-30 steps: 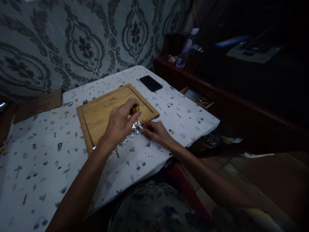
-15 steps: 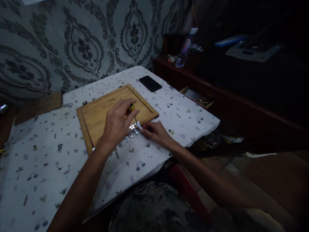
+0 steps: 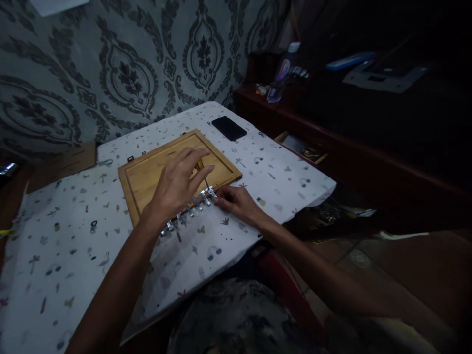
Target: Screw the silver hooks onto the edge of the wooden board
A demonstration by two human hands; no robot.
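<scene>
A framed wooden board (image 3: 149, 169) lies flat on the table's patterned white cloth (image 3: 66, 236). Along its near edge runs a shiny metal strip with hooks (image 3: 186, 212). My left hand (image 3: 177, 184) hovers over that edge, fingers pinched round the yellow and black handle of a small screwdriver (image 3: 201, 169) whose tip points down at the strip's right end. My right hand (image 3: 236, 201) rests on the cloth with its fingertips pressed on that same end of the metal strip.
A black phone (image 3: 228, 128) lies on the cloth behind the board. A dark wooden cabinet (image 3: 332, 142) with an open drawer stands to the right, bottles and clutter on top. Patterned wallpaper is behind. The table's front edge is close to my lap.
My left hand's fingers have loosened and shifted round the screwdriver handle, as in turning it. More of the metal strip shows now. My right hand has stayed put.
</scene>
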